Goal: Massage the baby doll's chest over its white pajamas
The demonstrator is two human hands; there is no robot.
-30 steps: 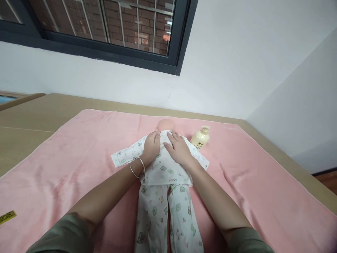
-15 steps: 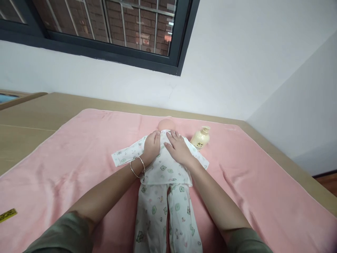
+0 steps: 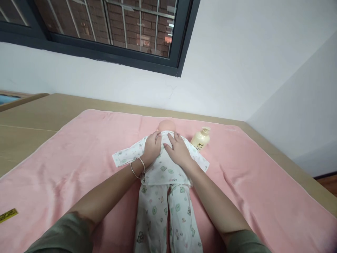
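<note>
A baby doll lies on a pink blanket, with its rounded head (image 3: 166, 125) at the far end. It is dressed in a white long-sleeved top (image 3: 164, 174) and matching white trousers (image 3: 154, 214), both printed with small green figures. My left hand (image 3: 152, 147) rests on the left side of the chest near the shoulder, its fingers lying along the cloth. On the right side of the chest my right hand (image 3: 178, 149) lies flat, thumb and fingers spread. Beside the doll's right-hand sleeve a cream pump bottle (image 3: 201, 138) leans over on the blanket.
The pink blanket (image 3: 86, 154) has several folds and covers much of a wooden surface (image 3: 28, 140). White walls (image 3: 223, 70) and a dark-framed window (image 3: 173, 65) with bars stand behind. A yellow strip with dark print (image 3: 8, 215) lies at the left.
Both hands stay on the doll's chest; the fingers of my right hand have shifted very slightly. The doll and the bottle are where they were.
</note>
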